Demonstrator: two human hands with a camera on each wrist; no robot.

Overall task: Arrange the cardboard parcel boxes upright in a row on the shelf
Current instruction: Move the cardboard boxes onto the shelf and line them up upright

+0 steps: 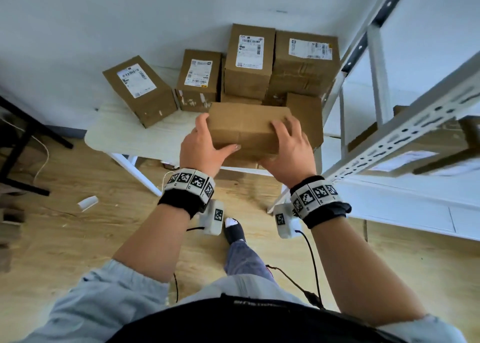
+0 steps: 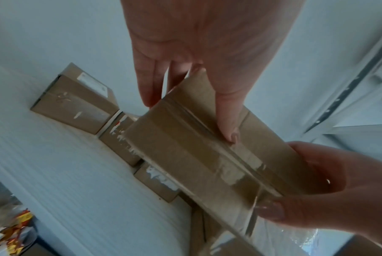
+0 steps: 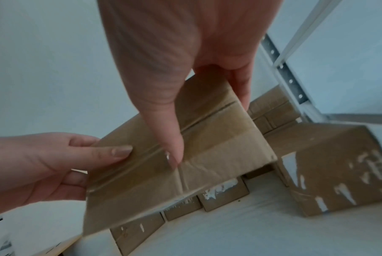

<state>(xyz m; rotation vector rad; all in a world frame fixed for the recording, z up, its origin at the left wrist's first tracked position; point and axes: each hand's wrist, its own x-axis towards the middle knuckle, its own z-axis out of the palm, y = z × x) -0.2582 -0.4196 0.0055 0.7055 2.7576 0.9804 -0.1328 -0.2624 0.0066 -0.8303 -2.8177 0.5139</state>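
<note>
I hold a plain cardboard box (image 1: 246,129) (image 2: 185,164) (image 3: 141,190) lengthwise in both hands, just above the near edge of a white table (image 1: 124,132). My left hand (image 1: 213,137) (image 2: 192,112) grips its left end, thumb on the near face and fingers over the far side. My right hand (image 1: 285,142) (image 3: 207,128) grips the right end the same way. Several labelled boxes (image 1: 249,59) stand at the back of the table, one (image 1: 140,88) tilted at the left. The white metal shelf (image 1: 415,124) is at the right, with boxes (image 1: 405,158) lying on it.
A plain box (image 1: 306,114) (image 3: 330,169) stands right of the held one, near the shelf post (image 1: 340,88). A black frame (image 1: 26,140) stands at the left. A white scrap (image 1: 88,202) and a cable lie on the wooden floor, by my foot (image 1: 233,231).
</note>
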